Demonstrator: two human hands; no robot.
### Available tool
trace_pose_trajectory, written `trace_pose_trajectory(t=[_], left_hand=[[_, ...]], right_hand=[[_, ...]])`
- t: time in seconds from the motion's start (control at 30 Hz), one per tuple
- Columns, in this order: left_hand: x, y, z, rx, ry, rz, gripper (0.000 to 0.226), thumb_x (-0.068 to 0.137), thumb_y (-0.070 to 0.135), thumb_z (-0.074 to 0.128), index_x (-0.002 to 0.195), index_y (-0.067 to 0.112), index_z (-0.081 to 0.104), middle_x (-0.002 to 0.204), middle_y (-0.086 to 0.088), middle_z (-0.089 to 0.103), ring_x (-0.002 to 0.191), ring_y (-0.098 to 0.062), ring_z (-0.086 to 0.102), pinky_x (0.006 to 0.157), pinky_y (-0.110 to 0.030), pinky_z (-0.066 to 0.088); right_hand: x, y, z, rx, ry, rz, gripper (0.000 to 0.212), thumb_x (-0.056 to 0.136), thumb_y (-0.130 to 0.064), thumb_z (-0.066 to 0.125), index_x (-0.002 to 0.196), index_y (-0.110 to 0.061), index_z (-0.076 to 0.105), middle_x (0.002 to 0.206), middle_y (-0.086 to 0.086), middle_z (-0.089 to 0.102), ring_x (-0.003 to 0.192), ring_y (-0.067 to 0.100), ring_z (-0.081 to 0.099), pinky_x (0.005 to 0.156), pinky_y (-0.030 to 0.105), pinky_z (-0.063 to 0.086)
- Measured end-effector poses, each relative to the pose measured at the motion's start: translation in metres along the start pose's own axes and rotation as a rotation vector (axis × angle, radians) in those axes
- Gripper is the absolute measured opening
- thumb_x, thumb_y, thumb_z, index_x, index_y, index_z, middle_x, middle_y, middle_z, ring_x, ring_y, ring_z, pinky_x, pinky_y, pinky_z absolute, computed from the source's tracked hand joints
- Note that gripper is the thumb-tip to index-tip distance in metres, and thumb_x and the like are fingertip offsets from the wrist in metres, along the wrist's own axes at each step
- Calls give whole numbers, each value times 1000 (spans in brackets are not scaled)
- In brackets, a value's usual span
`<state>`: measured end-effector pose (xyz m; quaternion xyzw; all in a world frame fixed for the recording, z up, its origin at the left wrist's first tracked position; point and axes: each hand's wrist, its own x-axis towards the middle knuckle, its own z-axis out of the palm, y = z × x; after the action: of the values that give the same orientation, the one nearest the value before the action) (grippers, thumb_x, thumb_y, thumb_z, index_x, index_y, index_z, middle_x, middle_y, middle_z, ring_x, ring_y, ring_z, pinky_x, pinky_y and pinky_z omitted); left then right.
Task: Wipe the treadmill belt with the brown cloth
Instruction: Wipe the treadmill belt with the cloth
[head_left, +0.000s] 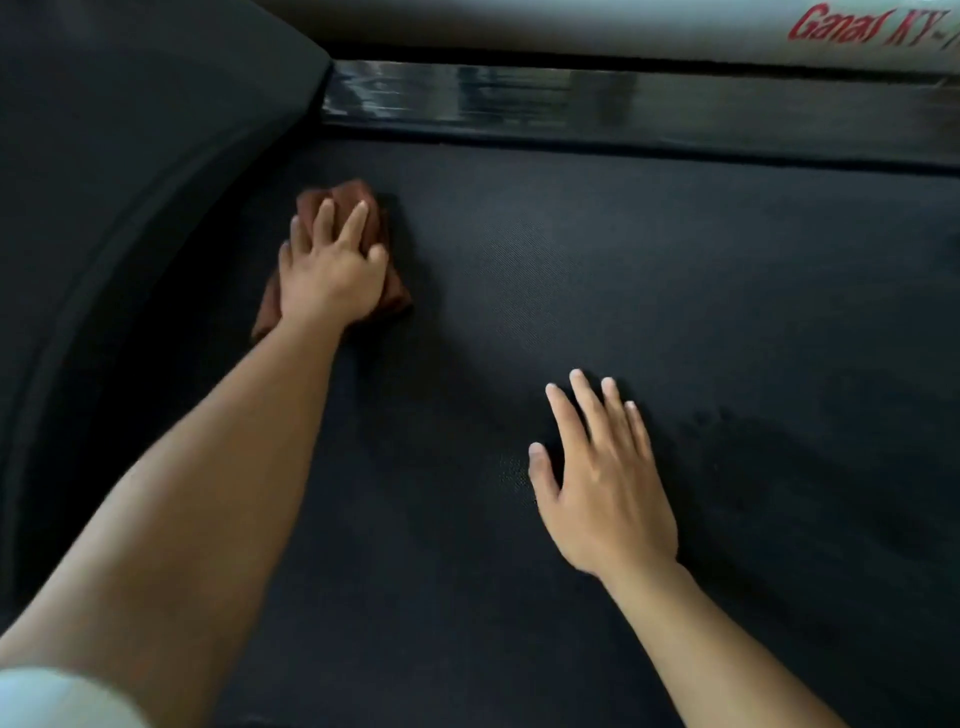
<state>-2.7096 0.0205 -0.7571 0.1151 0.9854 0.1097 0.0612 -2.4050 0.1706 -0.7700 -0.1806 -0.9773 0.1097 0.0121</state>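
Brown cloth (340, 208) lengthwise up the belt (649, 291)

Single head-worn wide-angle view, looking forward and steeply down, close over dark textured treadmill belt (649, 291); glossy black side rail (623, 98) crosses top edge; no second view.

belt (675, 291) open rightward; side rail (623, 98) bounds far edge.

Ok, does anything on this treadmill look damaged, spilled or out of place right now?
Nothing stands out. The left hand presses the bunched brown cloth on the treadmill belt near its left edge, and the right hand rests flat, empty. A faint darker patch shows right of that hand; whether it is damp or shadow is unclear.
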Motion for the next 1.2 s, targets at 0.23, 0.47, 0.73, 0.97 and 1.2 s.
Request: trace_pose_trajectory(t=[0.23, 0.47, 0.73, 0.97, 1.2], left_hand=[[28, 127, 23, 27, -67, 284, 63, 94, 52, 29, 155, 42, 16, 167, 0, 6, 152, -33, 0, 121, -49, 5], [-115, 108, 37, -40, -65, 507, 58, 95, 53, 36, 151, 50, 22, 165, 8, 13, 152, -25, 2, 121, -43, 5], [-121, -57, 1, 11, 48, -46, 58, 97, 48, 45, 151, 45, 25, 166, 1, 14, 151, -34, 11, 120, -50, 16], [-54, 11, 10, 20, 5, 64, 60, 95, 50, 37, 153, 45, 20, 166, 1, 10, 151, -34, 5, 120, -49, 11], [-203, 39, 30, -8, -46, 327, 62, 95, 53, 36, 152, 51, 14, 166, 10, 5, 153, -24, -1, 122, -42, 5]], right_hand=[[2, 0, 1, 14, 3, 1, 58, 99, -44, 23, 153, -22, 28, 163, 2, 18, 151, 23, 8, 122, 45, 14], [-1, 0, 0, 52, 48, 8, 53, 99, -34, 30, 148, -16, 37, 161, 5, 25, 150, 26, 15, 121, 45, 19], [0, 0, 5, 48, 81, 18, 53, 98, -33, 31, 146, -14, 40, 159, 6, 29, 149, 27, 20, 121, 45, 19], [0, 0, 3, 53, 63, 9, 54, 99, -35, 27, 149, -15, 37, 161, 5, 26, 150, 26, 16, 121, 45, 18], [1, -1, 3, 58, 78, 13, 55, 97, -34, 30, 147, -14, 39, 159, 6, 30, 149, 27, 20, 121, 45, 17]])
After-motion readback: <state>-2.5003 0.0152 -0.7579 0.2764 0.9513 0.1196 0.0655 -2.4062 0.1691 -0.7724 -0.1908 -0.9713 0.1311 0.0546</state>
